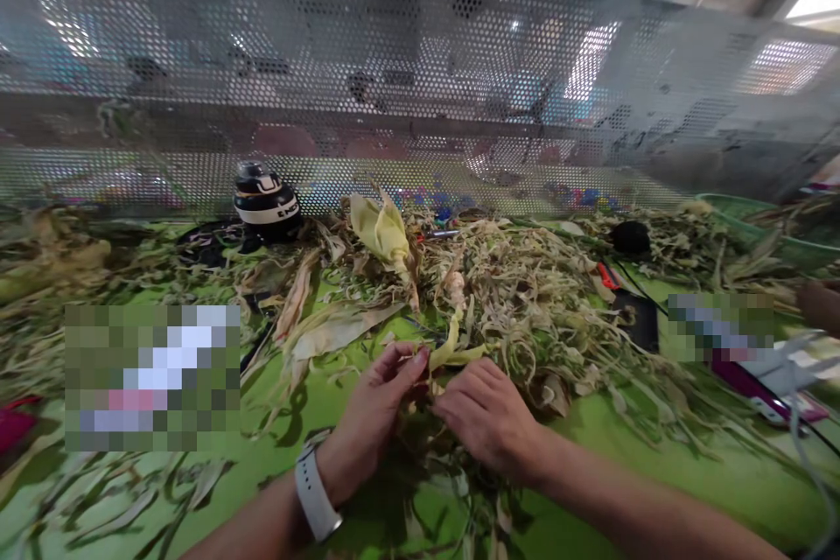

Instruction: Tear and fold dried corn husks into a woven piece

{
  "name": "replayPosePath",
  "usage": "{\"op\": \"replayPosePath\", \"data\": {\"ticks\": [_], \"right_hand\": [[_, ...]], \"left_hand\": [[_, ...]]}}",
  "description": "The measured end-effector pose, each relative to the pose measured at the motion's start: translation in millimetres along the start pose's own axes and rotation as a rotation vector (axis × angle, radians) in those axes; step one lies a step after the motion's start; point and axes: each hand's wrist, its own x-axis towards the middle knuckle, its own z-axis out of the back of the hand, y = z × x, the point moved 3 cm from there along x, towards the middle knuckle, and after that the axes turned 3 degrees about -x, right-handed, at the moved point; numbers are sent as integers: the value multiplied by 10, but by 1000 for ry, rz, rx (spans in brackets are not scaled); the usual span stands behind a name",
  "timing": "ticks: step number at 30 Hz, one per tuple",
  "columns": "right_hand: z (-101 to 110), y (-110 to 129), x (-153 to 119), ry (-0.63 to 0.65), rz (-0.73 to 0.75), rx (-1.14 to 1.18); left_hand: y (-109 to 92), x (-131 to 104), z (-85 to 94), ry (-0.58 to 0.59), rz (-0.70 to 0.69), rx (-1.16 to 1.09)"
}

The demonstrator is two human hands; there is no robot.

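Pale yellow-green strips of dried husk run between my two hands, just above the green table. My left hand pinches their left side between thumb and fingers, with a white-banded watch on that wrist. Curled fingers of my right hand close on the right side of the strips. Beyond the strips lies a pinkish-beige knobby piece; whether it joins them I cannot tell. Farther back, a yellow husk bundle shaped like a bud rests on the pile.
Dried husk shreds spread over much of the table. A black container stands at the back left, before a perforated metal screen. Rightward are a red-handled tool, a green basket and another person's hand.
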Motion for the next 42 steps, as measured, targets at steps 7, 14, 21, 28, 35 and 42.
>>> {"op": "replayPosePath", "data": {"ticks": [7, 14, 21, 28, 35, 42], "right_hand": [[-100, -157, -39, 106, -680, 652], [-223, -219, -114, -140, -1379, 1605], [-16, -182, -126, -299, -856, 1027], [28, -64, -78, -121, -772, 1104], [-84, -99, -50, -103, -1056, 1155], [-47, -116, -101, -167, -979, 959]], "left_hand": [[-97, -24, -39, -89, -46, -56], [-114, -29, -48, -96, -59, -5], [-110, -17, -35, -91, -56, 96], [-109, -88, -138, 68, -84, 356], [-147, -123, -150, 81, -172, 513], [-123, -131, -139, 69, -202, 553]]}}
